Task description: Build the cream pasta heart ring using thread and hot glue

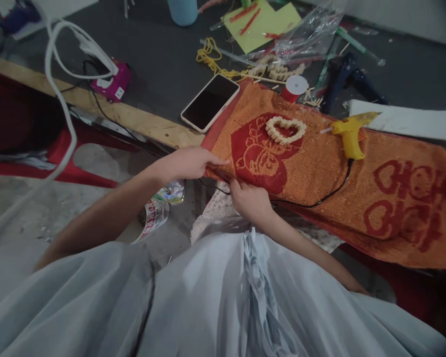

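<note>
An orange towel (319,168) with red heart patterns lies across a low table. My left hand (186,162) pinches the towel's near left edge, fingers closed on the cloth. My right hand (250,201) grips the same edge a little further right, close to a black cord (330,194). On the towel rest a small heart made of pale sticks (285,129) and a yellow glue gun (351,134), whose cord runs to the front edge.
A white-cased phone (210,101) lies face up left of the towel. Behind are a red spool (295,87), yellow string (210,57), yellow-green paper (262,22), a clear plastic bag (308,34), a blue cup (183,10) and a pink power strip (113,84) with white cables.
</note>
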The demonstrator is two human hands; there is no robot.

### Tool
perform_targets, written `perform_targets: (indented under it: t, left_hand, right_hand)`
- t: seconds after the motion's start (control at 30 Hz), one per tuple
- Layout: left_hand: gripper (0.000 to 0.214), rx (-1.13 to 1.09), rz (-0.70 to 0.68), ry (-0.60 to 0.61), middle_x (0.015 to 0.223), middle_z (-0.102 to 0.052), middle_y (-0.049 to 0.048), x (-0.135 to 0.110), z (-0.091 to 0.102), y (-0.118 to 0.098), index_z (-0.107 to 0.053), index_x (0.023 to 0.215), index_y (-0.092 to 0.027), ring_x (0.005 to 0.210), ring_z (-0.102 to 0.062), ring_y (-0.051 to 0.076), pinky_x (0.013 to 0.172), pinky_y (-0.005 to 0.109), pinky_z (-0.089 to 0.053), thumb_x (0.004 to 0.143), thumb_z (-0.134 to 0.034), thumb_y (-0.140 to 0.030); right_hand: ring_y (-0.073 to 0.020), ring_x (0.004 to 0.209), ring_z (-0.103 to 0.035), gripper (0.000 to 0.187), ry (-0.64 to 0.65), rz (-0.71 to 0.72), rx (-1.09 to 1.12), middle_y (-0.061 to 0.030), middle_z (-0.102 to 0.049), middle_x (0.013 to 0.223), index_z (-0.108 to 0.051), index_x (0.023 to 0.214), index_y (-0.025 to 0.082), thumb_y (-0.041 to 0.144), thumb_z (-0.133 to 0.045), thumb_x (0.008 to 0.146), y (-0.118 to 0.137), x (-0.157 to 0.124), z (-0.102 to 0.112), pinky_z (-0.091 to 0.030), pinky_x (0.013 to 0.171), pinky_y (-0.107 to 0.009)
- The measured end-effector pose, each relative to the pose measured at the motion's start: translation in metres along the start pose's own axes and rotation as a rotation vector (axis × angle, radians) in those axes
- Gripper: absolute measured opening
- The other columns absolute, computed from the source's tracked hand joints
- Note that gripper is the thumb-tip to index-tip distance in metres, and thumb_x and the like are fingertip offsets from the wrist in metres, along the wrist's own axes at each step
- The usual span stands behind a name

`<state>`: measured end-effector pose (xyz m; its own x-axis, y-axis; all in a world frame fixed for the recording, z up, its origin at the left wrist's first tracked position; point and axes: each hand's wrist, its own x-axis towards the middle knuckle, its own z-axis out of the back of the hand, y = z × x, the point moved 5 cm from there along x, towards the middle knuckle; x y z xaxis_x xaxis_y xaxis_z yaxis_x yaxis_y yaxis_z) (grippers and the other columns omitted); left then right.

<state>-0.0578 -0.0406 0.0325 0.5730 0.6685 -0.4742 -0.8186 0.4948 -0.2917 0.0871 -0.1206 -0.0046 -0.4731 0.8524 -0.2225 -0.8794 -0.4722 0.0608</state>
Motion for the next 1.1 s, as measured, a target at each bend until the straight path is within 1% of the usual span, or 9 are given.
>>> perform_targets:
  t: [0.13,0.3,0.53,0.67,0.77,0.83,0.97,1.03,1.1]
  left_hand:
    - [0.060,0.047,-0.014,0.020,0.105,-0.077,0.0047,0.003,0.000,0.001,-0.059,0.136,-0.034,0.081,-0.066,0.017,0.065,0.025,-0.039,0.080,-0.049,-0.013]
    - [0.057,0.058,-0.024,0.055,0.098,-0.077,0.0027,0.004,0.000,0.000,-0.061,0.134,-0.034,0.073,-0.063,0.014,0.062,0.024,-0.036,0.081,-0.050,-0.014]
    - [0.051,0.033,-0.067,0.036,0.098,-0.077,0.0000,0.003,-0.003,0.004,-0.064,0.130,-0.037,0.080,-0.065,0.015,0.065,0.023,-0.037,0.083,-0.052,-0.019]
    - [0.049,0.058,-0.079,0.013,0.099,-0.076,0.0003,0.002,-0.001,0.005,-0.064,0.129,-0.037,0.082,-0.066,0.016,0.066,0.024,-0.038,0.085,-0.052,-0.019]
    - [0.053,0.113,-0.082,-0.008,0.101,-0.076,0.0023,0.000,0.001,0.002,-0.061,0.134,-0.036,0.085,-0.067,0.017,0.066,0.024,-0.039,0.085,-0.051,-0.016]
    - [0.056,0.161,-0.078,-0.009,0.105,-0.075,0.0042,-0.003,0.003,-0.003,-0.055,0.139,-0.035,0.086,-0.067,0.017,0.068,0.025,-0.040,0.087,-0.049,-0.015]
    - [0.062,0.260,-0.003,0.038,0.105,-0.075,0.0086,-0.009,0.006,-0.010,-0.042,0.148,-0.033,0.083,-0.067,0.018,0.073,0.026,-0.043,0.090,-0.046,-0.013]
    - [0.063,0.302,0.018,0.060,0.103,-0.075,0.0101,-0.011,0.006,-0.012,-0.039,0.150,-0.032,0.082,-0.068,0.020,0.073,0.028,-0.044,0.090,-0.045,-0.012]
    - [0.065,0.325,0.009,0.072,0.102,-0.075,0.0111,-0.012,0.005,-0.013,-0.039,0.150,-0.033,0.081,-0.068,0.021,0.072,0.029,-0.044,0.090,-0.046,-0.011]
  right_hand:
    - [-0.0219,0.076,-0.072,0.036,0.026,0.010,0.008,-0.0124,-0.071,0.083,-0.061,0.107,0.013,0.022,-0.026,0.102,0.002,-0.003,-0.003,-0.022,0.051,-0.031]
    - [-0.0224,0.077,-0.072,0.037,0.055,0.016,0.035,-0.0125,-0.072,0.087,-0.059,0.111,0.014,0.026,-0.025,0.103,0.001,-0.002,-0.006,-0.024,0.051,-0.030]
    - [-0.0230,0.081,-0.073,0.038,0.087,-0.021,0.069,-0.0130,-0.074,0.097,-0.055,0.115,0.015,0.030,-0.022,0.104,0.004,0.010,-0.004,-0.031,0.053,-0.029]
    - [-0.0238,0.081,-0.073,0.038,0.106,-0.022,0.085,-0.0126,-0.074,0.095,-0.056,0.114,0.015,0.031,-0.022,0.104,0.004,0.010,-0.006,-0.033,0.054,-0.029]
    - [-0.0245,0.082,-0.073,0.037,0.107,-0.015,0.097,-0.0125,-0.074,0.094,-0.056,0.113,0.015,0.030,-0.024,0.103,0.003,0.006,-0.009,-0.033,0.054,-0.028]
    - [-0.0245,0.082,-0.073,0.038,0.112,-0.010,0.105,-0.0128,-0.074,0.094,-0.057,0.112,0.015,0.030,-0.024,0.103,0.002,0.004,-0.011,-0.033,0.054,-0.028]
    - [-0.0243,0.082,-0.073,0.040,0.125,-0.014,0.114,-0.0143,-0.074,0.095,-0.057,0.112,0.014,0.031,-0.022,0.103,0.002,0.001,-0.010,-0.034,0.055,-0.027]
    - [-0.0243,0.082,-0.073,0.040,0.123,-0.023,0.115,-0.0147,-0.075,0.096,-0.057,0.113,0.013,0.031,-0.023,0.103,0.001,0.000,-0.008,-0.033,0.055,-0.027]
    - [-0.0247,0.081,-0.073,0.039,0.127,-0.042,0.119,-0.0146,-0.075,0.095,-0.058,0.114,0.013,0.032,-0.025,0.103,-0.001,-0.001,-0.007,-0.033,0.055,-0.028]
